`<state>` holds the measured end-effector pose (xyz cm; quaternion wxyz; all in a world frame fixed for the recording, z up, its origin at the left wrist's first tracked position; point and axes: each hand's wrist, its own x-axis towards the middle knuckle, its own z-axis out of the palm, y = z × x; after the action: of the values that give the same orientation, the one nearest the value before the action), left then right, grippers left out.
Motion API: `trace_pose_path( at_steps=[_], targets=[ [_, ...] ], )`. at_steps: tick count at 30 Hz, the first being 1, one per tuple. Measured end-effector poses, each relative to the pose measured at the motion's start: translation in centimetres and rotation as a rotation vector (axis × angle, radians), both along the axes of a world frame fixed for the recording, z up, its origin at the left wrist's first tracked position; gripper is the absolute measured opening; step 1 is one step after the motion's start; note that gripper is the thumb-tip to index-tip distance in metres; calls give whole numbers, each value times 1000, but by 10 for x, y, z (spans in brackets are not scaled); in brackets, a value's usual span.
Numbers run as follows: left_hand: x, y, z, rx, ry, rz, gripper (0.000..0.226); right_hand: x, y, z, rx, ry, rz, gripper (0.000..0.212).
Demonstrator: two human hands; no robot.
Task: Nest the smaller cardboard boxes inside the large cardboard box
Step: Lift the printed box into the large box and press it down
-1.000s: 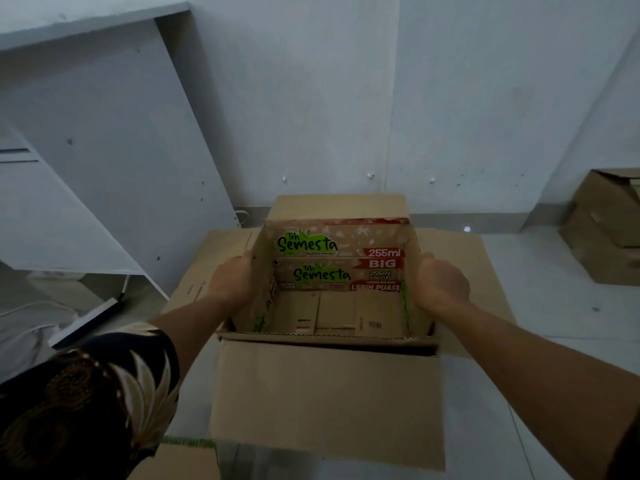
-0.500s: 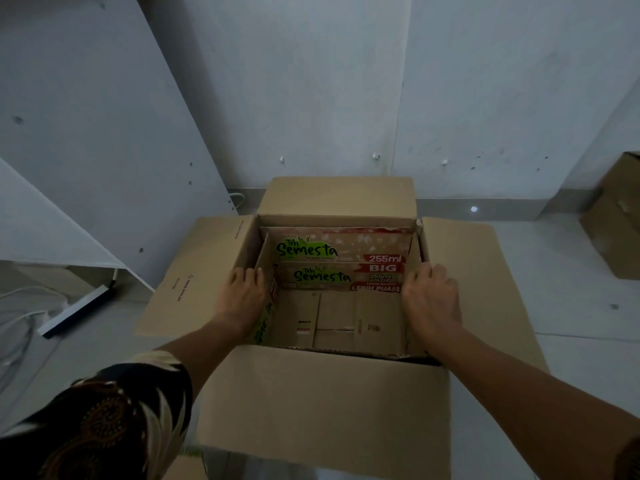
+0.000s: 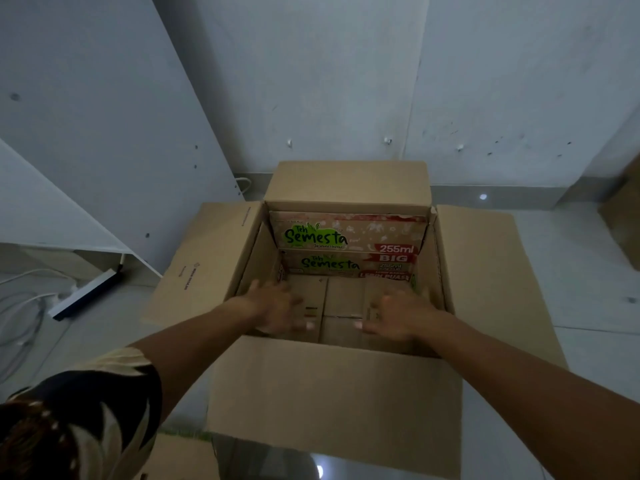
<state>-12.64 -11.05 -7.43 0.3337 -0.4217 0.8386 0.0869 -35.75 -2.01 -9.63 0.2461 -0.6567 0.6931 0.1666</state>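
Printed smaller box [image 3: 349, 252] sits inside the large box [image 3: 332, 403]. Your left hand [image 3: 277, 306] and right hand [image 3: 398, 315] lie flat, fingers spread, gripping nothing, on its floor.

Matt brown cardboard forms the large box [image 3: 332, 403]; the printed inner box [image 3: 346, 233] looks slightly glossier, the floor tiles [image 3: 571, 306] shiny.

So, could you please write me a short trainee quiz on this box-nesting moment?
1. True or false: all four flaps of the large cardboard box are open.
2. Where are the left hand and right hand? A) on the outer flaps B) down inside the box C) on the floor
3. What brand name is printed on the inner Semesta box?

Key: 1 true; 2 B; 3 Teh Semesta.
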Motion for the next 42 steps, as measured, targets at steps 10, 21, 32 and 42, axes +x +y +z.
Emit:
trace_pose_path(
  at_steps=[10, 21, 32, 42],
  targets=[
    [-5, -28, -12, -122, -55, -71, 99, -13, -44, -16, -33, 154, -14, 89],
    [-40, -92, -48, -259, -9, 112, 116, -43, -89, -35, -207, 224, -77, 102],
    [-9, -80, -94, -274, -444, -209, 116, -32, -69, -105, 189, 434, 34, 107],
    [-28, -77, -166, 458, -319, -59, 112, -16, -73, -192, 679, 60, 31, 134]
  ],
)
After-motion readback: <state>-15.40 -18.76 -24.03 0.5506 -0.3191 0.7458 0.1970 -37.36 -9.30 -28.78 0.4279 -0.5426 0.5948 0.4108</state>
